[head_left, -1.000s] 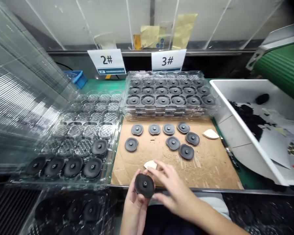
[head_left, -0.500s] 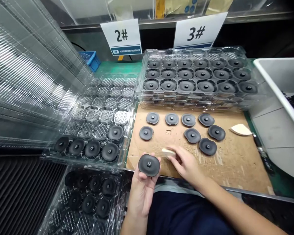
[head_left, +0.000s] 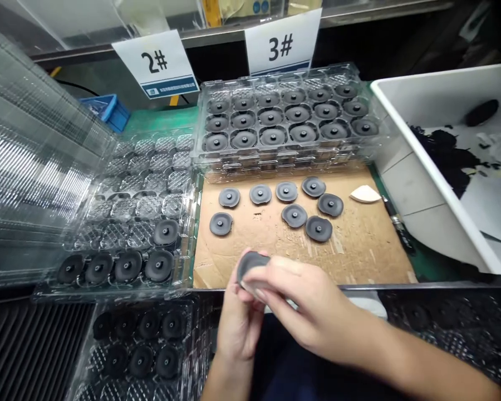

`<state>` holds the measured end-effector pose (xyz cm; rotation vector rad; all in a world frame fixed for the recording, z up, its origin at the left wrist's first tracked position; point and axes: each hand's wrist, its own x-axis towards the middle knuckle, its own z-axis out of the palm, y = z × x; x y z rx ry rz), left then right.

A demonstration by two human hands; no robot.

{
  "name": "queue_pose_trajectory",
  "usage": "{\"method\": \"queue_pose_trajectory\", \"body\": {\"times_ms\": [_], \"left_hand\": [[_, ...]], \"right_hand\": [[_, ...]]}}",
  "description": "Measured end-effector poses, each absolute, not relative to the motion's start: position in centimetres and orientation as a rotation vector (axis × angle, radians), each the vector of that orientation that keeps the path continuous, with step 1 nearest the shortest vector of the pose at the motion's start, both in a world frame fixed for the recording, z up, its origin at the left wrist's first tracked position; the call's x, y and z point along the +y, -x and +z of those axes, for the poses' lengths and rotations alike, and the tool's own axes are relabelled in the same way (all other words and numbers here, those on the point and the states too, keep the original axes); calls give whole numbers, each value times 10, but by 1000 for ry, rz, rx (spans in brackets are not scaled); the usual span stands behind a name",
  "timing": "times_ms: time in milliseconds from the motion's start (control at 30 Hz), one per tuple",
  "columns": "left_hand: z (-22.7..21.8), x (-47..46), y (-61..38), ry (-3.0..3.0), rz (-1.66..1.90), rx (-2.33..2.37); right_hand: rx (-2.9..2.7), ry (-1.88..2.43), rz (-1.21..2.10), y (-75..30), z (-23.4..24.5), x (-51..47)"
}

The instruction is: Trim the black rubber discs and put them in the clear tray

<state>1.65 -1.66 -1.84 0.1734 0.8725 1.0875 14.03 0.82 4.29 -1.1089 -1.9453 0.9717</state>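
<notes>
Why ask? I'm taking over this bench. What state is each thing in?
Left hand: cupped under the disc.
Right hand: covering the disc's face.
Dark disc: held between both hands, tilted.
Loose discs: eight, lying flat on cardboard.
Right tray: pockets full.
Left tray: front pockets partly filled, rear empty.
White bin: holding black scraps and paper.

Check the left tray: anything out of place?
One dark disc sits alone in the second row of the clear tray, beside empty pockets, while the nearest row holds four discs.
</notes>
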Motion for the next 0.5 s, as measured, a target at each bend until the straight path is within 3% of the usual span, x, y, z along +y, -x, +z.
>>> {"method": "queue_pose_trajectory", "body": {"times_ms": [67,233,400,500], "left_hand": [[-16,-19,-21,-192,1101,877],[-9,-23,-29,-324,991,872],[-7,-25,-29,-328,996,925],[-4,-27,-37,-365,947,903]], "right_hand": [[-1996,1131,1050,-144,45,6],[-1839,1061,710,-155,41,-3],[-1882,1070,1029,-170,43,-13],[-1805,1108,784,-168,43,-11]]}}
